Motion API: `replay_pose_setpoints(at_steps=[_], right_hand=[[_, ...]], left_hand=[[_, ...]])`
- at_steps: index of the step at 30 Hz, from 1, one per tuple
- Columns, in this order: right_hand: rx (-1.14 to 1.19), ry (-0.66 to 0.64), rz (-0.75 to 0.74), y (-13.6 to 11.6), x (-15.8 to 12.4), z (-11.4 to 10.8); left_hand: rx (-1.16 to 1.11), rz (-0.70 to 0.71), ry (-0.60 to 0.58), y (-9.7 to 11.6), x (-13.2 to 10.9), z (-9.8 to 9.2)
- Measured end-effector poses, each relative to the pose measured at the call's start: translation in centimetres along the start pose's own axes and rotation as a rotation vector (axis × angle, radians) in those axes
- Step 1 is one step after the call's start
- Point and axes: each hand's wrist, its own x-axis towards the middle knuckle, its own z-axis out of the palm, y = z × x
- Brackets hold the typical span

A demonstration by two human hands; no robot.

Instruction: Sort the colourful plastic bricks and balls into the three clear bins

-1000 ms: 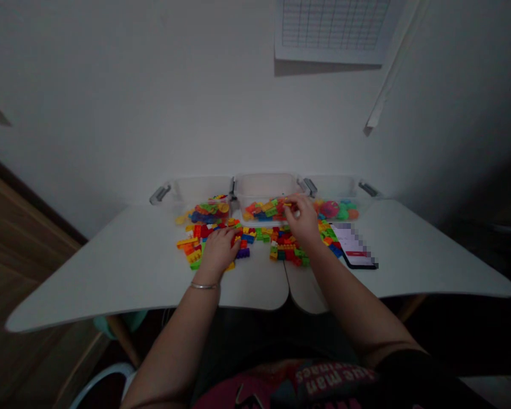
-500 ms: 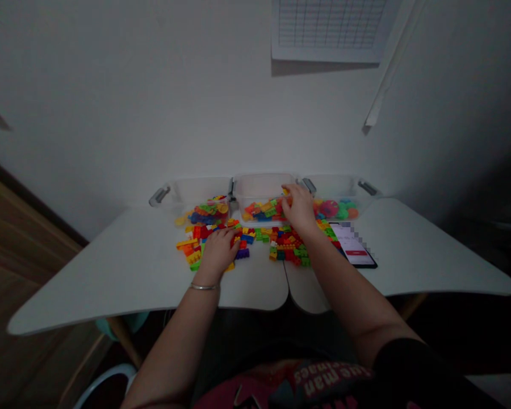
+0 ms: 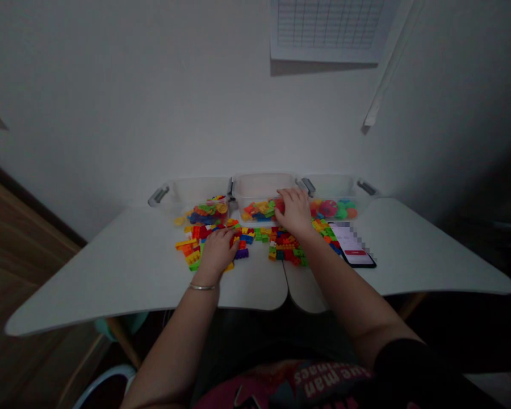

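Observation:
My left hand [image 3: 217,250] lies over the left part of the loose toy bricks [image 3: 192,257], its fingers stretched forward and touching them. My right hand [image 3: 296,211] is at the front right of the middle clear plastic box [image 3: 266,183], fingers spread over its rim, with no piece visible in them. Orange, yellow, green and blue pieces [image 3: 262,209] lie inside that box. Below my right hand a second cluster of bricks [image 3: 286,245], mostly red and green, is partly covered by my wrist.
A left clear box [image 3: 187,187] holds mixed coloured pieces, and a right clear box [image 3: 334,184] holds round pieces. Grey latches stick out at the boxes' sides. A phone [image 3: 353,247] lies right of the bricks on the white table [image 3: 123,267]. The wall stands behind.
A small yellow piece seen at my right fingertips before is no longer there. My right hand has shifted slightly down and left. My left hand stays put.

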Motion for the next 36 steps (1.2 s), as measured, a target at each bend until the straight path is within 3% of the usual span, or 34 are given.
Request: replay_pose_setpoints(at_steps=[5,9,11,19,25,36], right_hand=[[0.128,0.076,-0.026,0.0,-1.0,0.4],[0.212,0.146,-0.091,-1.5,-3.0,0.9],[0.24,0.106,-0.112,-2.7,-4.1,1.2],[0.194,-0.272,-0.28,-6.1,-7.9,2.6],[0.113,-0.323,-0.305,-6.1,-8.9,3.5],[0.023,-0.309,-0.194,-5.3,-8.1,1.5]], left_hand=[[0.002,0.006,0.007,0.0,0.0,-0.1],[0.013,0.006,-0.001,0.3,0.0,-0.4],[0.017,0.005,-0.006,0.4,0.0,-0.5],[-0.004,0.0,0.014,0.2,-0.1,-0.2],[-0.003,-0.011,-0.002,0.2,-0.1,-0.3],[0.002,0.006,0.004,0.0,-0.2,-0.1]])
